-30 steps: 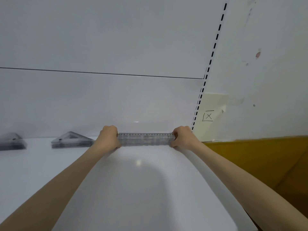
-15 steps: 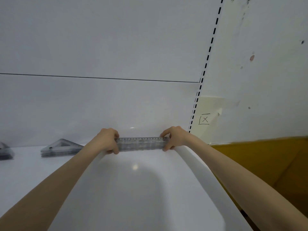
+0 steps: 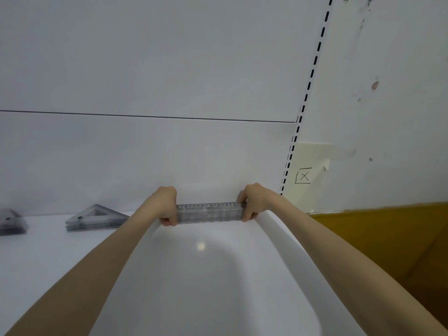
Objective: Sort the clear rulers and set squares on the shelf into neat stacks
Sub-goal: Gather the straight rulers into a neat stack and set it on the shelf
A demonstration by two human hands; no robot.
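**Both hands clamp ruler stack at back of shelf**

Nearest me I see two bare forearms reaching forward over the glossy white shelf surface [image 3: 211,275], which shows a small light reflection and arm shadows. Further in, my left hand [image 3: 163,206] is curled shut around the left end of the stack of clear plastic rulers [image 3: 209,212]; thumb low at the front, fingers wrapped over the top. My right hand [image 3: 253,202] pinches the right end of the same stack, fingertips [image 3: 245,215] on the front face, thumb side behind. Both hands closed on it. The stack runs left to right, printed scale visible along the top edge, sitting close to the back wall; I cannot tell whether it touches the shelf or is held just above it.

Left of the left hand, apart from it, a stack of clear triangular set squares [image 3: 95,218] lies flat on the shelf. Further left, at the frame edge, a second stack of clear set squares [image 3: 11,221], partly cut off and blurred.

Behind everything, the white back panel [image 3: 145,154] with a thin horizontal seam. To the right, a slotted white shelving upright [image 3: 294,139], then a cream paper note with a boxed X [image 3: 304,176] on the marked white wall [image 3: 388,93], above a mustard-yellow surface [image 3: 375,226].
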